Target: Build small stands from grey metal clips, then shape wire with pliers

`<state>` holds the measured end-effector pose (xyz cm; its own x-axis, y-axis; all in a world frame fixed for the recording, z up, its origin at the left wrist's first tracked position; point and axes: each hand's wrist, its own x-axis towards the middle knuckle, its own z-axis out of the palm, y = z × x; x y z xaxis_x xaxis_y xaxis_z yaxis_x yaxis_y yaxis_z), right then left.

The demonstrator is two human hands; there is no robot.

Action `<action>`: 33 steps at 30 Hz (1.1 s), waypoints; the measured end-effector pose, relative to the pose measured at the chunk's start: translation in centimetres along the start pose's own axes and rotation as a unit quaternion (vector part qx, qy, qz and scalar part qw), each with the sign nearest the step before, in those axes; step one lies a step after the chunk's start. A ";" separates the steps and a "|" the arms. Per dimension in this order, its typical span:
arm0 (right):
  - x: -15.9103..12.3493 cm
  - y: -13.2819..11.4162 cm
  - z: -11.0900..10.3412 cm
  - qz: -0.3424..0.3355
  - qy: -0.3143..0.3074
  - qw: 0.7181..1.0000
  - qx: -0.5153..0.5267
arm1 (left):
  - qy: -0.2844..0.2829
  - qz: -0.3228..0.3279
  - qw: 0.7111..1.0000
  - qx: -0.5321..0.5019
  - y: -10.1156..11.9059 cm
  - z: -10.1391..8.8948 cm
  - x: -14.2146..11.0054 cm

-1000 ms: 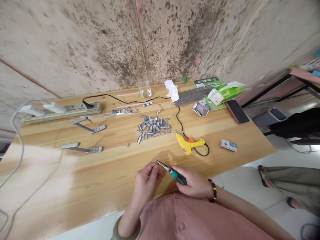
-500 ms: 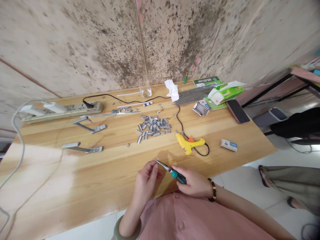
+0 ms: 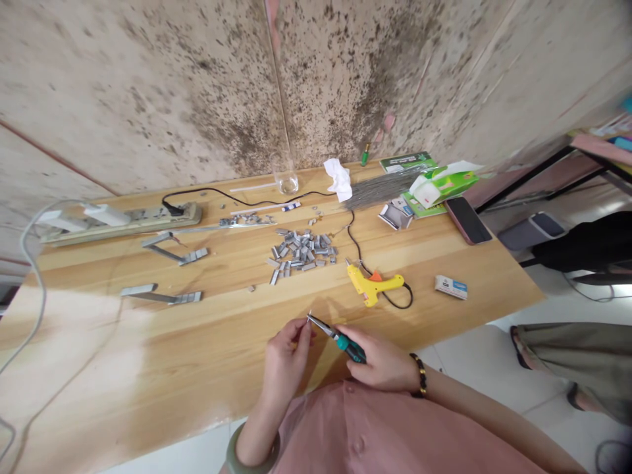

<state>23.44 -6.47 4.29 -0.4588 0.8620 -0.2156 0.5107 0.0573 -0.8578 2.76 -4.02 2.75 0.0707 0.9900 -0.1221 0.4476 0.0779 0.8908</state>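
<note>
My right hand (image 3: 382, 361) is closed round the teal handles of a pair of needle-nose pliers (image 3: 336, 336), whose jaws point up and left. My left hand (image 3: 286, 352) pinches a tiny metal piece (image 3: 309, 316) right at the jaw tips. Both hands hover over the near edge of the wooden table (image 3: 172, 349). A heap of several small grey metal clips (image 3: 301, 251) lies on the table beyond my hands. A yellow glue gun (image 3: 372, 287) with a black cord rests to the right of them.
A power strip (image 3: 123, 217) lies at the back left, with two bent metal strips (image 3: 170, 273) in front of it. A glass (image 3: 286, 178), crumpled tissue (image 3: 340, 179), wire bundle (image 3: 380, 187), green tissue pack (image 3: 439, 184), phone (image 3: 467, 220) and small box (image 3: 451, 287) sit to the right. Another person's legs (image 3: 567, 365) are at right.
</note>
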 end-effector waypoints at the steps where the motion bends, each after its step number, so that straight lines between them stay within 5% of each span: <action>1: 0.0 0.0 0.0 -0.001 -0.001 1.000 0.006 | 0.003 -0.001 1.000 -0.004 0.0 0.0 0.0; 20: -0.1 0.4 -0.2 0.024 -0.012 0.997 0.075 | 0.027 0.042 0.997 0.055 -1.1 0.1 -0.3; 33: -0.3 0.5 -0.3 0.021 -0.010 0.999 0.048 | -0.010 0.067 0.991 0.117 0.1 -0.3 -0.3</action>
<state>24.05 -6.56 4.06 -0.4532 0.8523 -0.2612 0.4582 -0.0286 -0.8884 2.47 -4.25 3.01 0.1597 0.9870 -0.0192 0.6269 -0.0864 0.7743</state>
